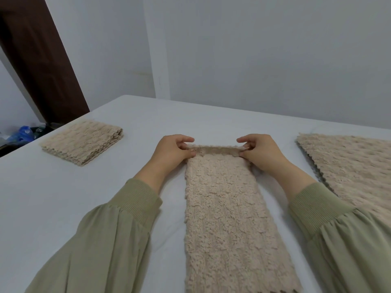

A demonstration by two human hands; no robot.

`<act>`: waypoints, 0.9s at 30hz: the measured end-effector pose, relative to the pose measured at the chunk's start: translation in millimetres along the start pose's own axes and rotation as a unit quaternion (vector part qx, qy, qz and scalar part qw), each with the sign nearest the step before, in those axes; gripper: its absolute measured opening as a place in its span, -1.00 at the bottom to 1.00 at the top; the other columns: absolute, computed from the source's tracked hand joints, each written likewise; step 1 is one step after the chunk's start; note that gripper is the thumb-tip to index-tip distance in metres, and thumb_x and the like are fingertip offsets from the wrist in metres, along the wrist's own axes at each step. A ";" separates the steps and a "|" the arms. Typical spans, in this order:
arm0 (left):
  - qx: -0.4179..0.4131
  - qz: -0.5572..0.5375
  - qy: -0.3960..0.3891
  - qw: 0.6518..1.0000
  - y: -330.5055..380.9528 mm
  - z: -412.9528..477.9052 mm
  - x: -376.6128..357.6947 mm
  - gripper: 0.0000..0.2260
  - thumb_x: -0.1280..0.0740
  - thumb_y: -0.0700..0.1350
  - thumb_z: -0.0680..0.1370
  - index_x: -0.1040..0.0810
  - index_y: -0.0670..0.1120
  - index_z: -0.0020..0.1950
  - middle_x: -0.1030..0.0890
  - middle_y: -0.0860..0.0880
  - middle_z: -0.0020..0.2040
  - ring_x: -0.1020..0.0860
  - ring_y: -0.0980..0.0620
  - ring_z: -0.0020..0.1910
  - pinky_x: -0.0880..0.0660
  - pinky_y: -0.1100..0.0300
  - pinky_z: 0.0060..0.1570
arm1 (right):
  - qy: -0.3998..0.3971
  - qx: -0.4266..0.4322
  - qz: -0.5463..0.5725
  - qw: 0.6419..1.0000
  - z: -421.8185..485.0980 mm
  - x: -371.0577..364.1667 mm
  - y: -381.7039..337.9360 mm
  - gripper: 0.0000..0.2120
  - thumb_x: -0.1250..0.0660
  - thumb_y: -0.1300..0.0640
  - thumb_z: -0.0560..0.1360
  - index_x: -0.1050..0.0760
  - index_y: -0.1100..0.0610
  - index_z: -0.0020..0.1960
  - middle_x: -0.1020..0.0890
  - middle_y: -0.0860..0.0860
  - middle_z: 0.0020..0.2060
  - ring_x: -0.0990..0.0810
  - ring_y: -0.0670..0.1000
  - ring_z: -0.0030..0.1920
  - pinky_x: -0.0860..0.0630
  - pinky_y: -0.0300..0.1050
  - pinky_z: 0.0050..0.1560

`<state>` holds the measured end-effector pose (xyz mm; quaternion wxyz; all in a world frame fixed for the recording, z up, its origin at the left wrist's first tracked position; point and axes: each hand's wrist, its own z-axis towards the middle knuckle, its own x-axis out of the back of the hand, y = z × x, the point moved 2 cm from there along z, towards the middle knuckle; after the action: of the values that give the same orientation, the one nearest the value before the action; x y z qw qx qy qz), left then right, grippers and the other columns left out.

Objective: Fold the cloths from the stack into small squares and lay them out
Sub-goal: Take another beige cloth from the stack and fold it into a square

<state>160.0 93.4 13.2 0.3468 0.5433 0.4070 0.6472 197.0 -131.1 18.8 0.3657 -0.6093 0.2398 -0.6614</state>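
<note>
A beige fluffy cloth point(222, 218), folded into a long narrow strip, lies on the white surface point(53, 197) and runs from the near edge away from me. My left hand point(173, 153) pinches its far left corner, and my right hand point(260, 153) pinches its far right corner. The far edge is lifted slightly between them. A stack of unfolded beige cloths point(349, 166) lies flat at the right. A folded beige square point(82, 142) sits at the far left.
A pale wall rises just behind the surface. A dark brown door point(40, 60) stands at the left, with blue bags point(21, 134) on the floor beside it.
</note>
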 end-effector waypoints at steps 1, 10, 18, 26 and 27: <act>0.002 0.003 0.001 1.000 -0.1 -1.2 -0.2 -0.73 -0.48 -0.27 0.40 -0.62 -0.03 0.04 -0.58 -0.03 -0.16 -0.55 0.11 -0.14 -0.46 0.33 -0.05 | -0.003 0.000 -0.028 1.000 -1.5 0.0 -1.1 -0.71 -0.38 0.34 0.42 -0.58 0.17 0.13 -0.57 0.00 -0.18 -0.50 -0.07 -0.13 -0.34 -0.27 -0.04; -0.085 0.056 0.132 0.986 6.4 -26.5 -5.3 -0.90 -0.42 -0.21 0.44 -0.59 0.00 -0.17 -0.53 0.04 -0.23 -0.46 0.12 -0.22 -0.35 0.38 -0.20 | 0.152 0.075 -0.162 0.972 -38.6 -10.5 -13.2 -0.76 -0.23 0.30 0.48 -0.60 0.22 0.07 -0.59 0.14 -0.04 -0.47 0.14 0.08 -0.30 -0.14 -0.01; -0.118 0.059 0.135 0.982 13.8 -66.0 -3.4 -0.89 -0.36 -0.17 0.49 -0.62 0.03 -0.13 -0.55 0.11 -0.31 -0.47 0.19 -0.29 -0.31 0.55 -0.30 | 0.172 0.061 -0.044 0.982 -80.1 0.4 -15.6 -0.81 -0.27 0.24 0.47 -0.62 0.10 0.00 -0.57 -0.04 -0.30 -0.50 0.00 -0.20 -0.39 -0.17 -0.12; -0.082 0.055 0.103 0.990 19.6 -115.2 1.5 -0.83 -0.30 -0.21 0.50 -0.62 0.05 -0.11 -0.64 0.01 -0.33 -0.56 0.08 -0.35 -0.48 0.20 -0.22 | 0.132 0.080 0.035 0.987 -126.6 6.1 -21.0 -0.76 -0.21 0.29 0.46 -0.60 0.05 -0.07 -0.66 -0.07 -0.32 -0.57 -0.14 -0.35 -0.45 -0.29 -0.27; -0.072 0.073 0.085 0.991 19.1 -120.6 1.6 -0.83 -0.29 -0.20 0.51 -0.62 0.05 -0.08 -0.64 0.03 -0.34 -0.55 0.14 -0.38 -0.46 0.24 -0.24 | 0.126 0.078 0.029 0.989 -132.4 6.8 -20.9 -0.76 -0.22 0.28 0.46 -0.60 0.04 -0.06 -0.65 -0.09 -0.31 -0.55 -0.19 -0.35 -0.41 -0.34 -0.27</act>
<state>40.8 68.6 21.7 0.3010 0.4881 0.3462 0.7425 63.2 -140.5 20.2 0.3982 -0.4837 0.2491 -0.7385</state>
